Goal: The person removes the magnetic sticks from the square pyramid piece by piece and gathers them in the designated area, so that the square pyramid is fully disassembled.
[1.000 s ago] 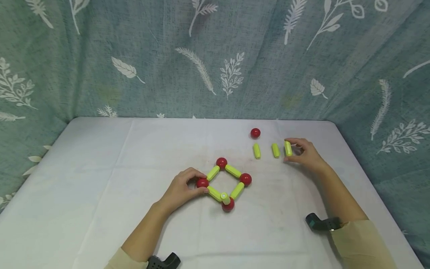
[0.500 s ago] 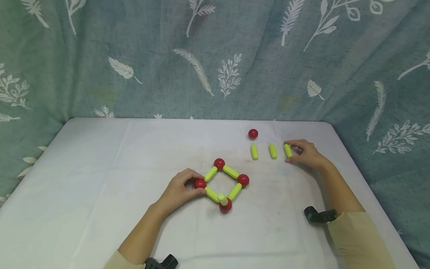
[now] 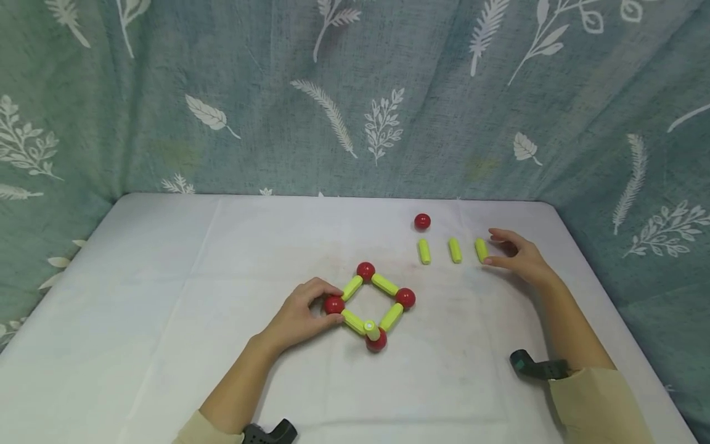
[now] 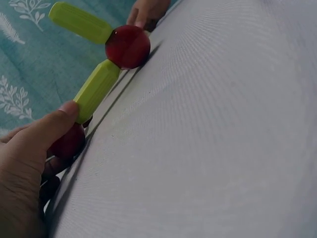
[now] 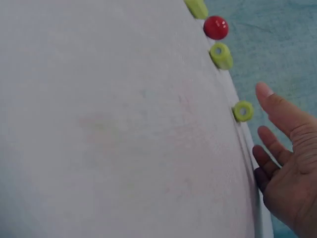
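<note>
My left hand (image 3: 299, 311) grips a red ball (image 3: 334, 305) at the left corner of a four-sided frame of red balls and yellow-green rods. In the left wrist view its thumb lies against the end of a rod (image 4: 96, 91). One more rod (image 3: 370, 330) sticks up from the frame's near ball (image 3: 376, 343). Farther right, my right hand (image 3: 518, 256) is beside the rightmost loose rod (image 3: 481, 250), thumb and fingers spread apart. The right wrist view shows a gap between that hand and the rod (image 5: 242, 111).
Two more loose rods, the left one (image 3: 424, 251) and the middle one (image 3: 455, 250), lie in a row on the white tablecloth (image 3: 222, 357). Behind them is a single red ball (image 3: 422, 222). A leaf-patterned curtain (image 3: 249, 123) hangs behind the table.
My right hand has let go of the rightmost rod and drawn back to the right, leaving it on the table. The left hand stays on its ball.
</note>
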The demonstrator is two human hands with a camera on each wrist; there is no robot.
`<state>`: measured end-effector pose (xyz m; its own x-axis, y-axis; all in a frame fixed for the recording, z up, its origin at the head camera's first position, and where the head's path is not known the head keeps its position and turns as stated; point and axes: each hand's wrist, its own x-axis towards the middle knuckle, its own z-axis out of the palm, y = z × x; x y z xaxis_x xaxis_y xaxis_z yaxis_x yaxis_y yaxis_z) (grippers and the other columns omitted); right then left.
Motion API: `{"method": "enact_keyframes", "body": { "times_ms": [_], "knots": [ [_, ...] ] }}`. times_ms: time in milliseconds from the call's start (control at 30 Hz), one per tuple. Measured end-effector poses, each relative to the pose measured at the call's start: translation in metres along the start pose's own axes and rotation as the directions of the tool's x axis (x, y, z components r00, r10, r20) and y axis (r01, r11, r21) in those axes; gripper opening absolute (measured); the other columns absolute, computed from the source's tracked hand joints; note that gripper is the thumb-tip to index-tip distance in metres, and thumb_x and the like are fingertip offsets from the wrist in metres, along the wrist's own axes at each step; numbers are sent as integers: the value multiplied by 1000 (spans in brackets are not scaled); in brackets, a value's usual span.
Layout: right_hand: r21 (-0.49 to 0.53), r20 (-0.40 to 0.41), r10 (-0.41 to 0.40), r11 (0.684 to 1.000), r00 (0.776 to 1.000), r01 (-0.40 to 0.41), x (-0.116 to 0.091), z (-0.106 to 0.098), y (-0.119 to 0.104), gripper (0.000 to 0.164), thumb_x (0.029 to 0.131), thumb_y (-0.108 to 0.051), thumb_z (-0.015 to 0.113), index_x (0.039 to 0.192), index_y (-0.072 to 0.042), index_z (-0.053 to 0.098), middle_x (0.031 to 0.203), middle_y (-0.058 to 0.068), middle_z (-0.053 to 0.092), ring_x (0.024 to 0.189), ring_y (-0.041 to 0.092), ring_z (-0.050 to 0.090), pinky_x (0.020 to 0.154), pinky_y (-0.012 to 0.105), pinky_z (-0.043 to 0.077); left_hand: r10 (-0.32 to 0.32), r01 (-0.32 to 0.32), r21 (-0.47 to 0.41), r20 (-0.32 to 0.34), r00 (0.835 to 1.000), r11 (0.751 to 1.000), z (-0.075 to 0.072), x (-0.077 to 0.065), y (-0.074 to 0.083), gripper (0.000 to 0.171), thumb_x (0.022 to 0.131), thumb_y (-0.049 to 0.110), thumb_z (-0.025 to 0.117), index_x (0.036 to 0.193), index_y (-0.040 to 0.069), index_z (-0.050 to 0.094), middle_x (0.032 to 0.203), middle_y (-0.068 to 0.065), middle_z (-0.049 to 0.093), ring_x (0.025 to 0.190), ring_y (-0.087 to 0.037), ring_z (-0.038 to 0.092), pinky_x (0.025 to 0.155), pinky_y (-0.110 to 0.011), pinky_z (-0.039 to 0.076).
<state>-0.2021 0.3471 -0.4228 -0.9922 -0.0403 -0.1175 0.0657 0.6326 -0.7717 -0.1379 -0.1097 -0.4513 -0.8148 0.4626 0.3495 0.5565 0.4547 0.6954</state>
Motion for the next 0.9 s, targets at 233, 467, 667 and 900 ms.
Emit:
{"method": "enact_keyframes", "body": {
  "times_ms": [233,467,667,900],
  "knots": [
    [134,-155,-115,982,981,136,-22,10,-17,62,85,-19,72,139,-6,45,132,7,52,113,14,47,95,16,39,43,-41,-24,77,996,999,1,0,2,30,77,21,79,105,21,68,104,12,55,94,-6,51,78,-26,45],
    [310,-132,-362,869,923,385,-43,29,-53,54,81,4,70,130,7,49,119,-7,59,106,12,55,93,13,42,65,-62,-49,52,997,997,0,-1,2,28,76,17,79,101,18,67,102,9,53,89,-6,51,74,-22,45],
    [311,4,-469,840,883,445,-57,56,-78,55,77,7,72,128,5,51,125,10,58,107,17,56,94,21,45,54,-53,-13,56,997,999,1,-1,1,29,77,17,78,101,17,63,101,7,53,89,-7,51,76,-23,47],
    [283,221,-555,823,802,492,-69,99,-104,58,77,-2,76,130,-1,52,126,14,55,106,30,55,86,36,50,36,-36,8,42,998,999,3,-2,3,31,76,16,78,101,16,60,101,7,50,90,-6,50,80,-23,47]
  ]
}}
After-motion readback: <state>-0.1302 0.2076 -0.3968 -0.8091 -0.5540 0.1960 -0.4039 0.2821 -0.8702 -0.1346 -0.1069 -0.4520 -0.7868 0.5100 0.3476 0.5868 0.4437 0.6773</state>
